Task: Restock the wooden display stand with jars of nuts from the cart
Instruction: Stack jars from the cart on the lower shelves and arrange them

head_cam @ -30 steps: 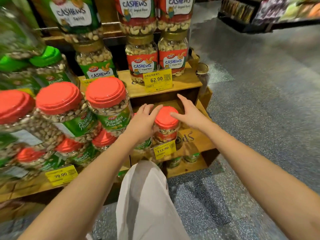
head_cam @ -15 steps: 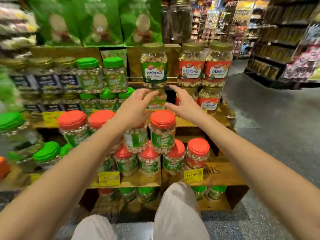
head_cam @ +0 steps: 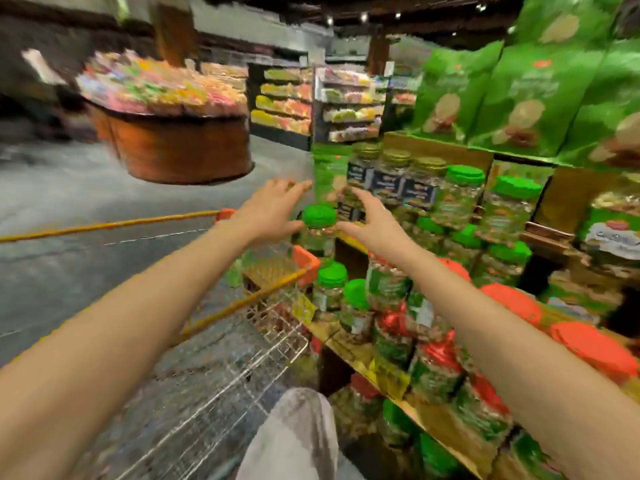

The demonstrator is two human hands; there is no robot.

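the picture is smeared by motion, so fine detail is lost. both arms reach forward to the middle of the view. the left hand (head_cam: 273,209) and the right hand (head_cam: 372,223) are released, fingers (head_cam: 298,187) spread and straight, grasping nothing.

a green-lidded jar (head_cam: 318,233) stands upright in the gap between the two hands, at 4 o'clock from the left palm and 9 o'clock from the right palm, below the fingertips of both. the left thumb is just beside its lid; contact cannot be told through the blur.

the cart (head_cam: 242,301), wire mesh with a yellow rim and orange corners, fills 7 to 9 o'clock under the left forearm. the wooden display stand (head_cam: 446,150) runs from 1 to 5 o'clock, stacked with green-lidded and red-lidded jars (head_cam: 512,299), green bags (head_cam: 519,91) on top.
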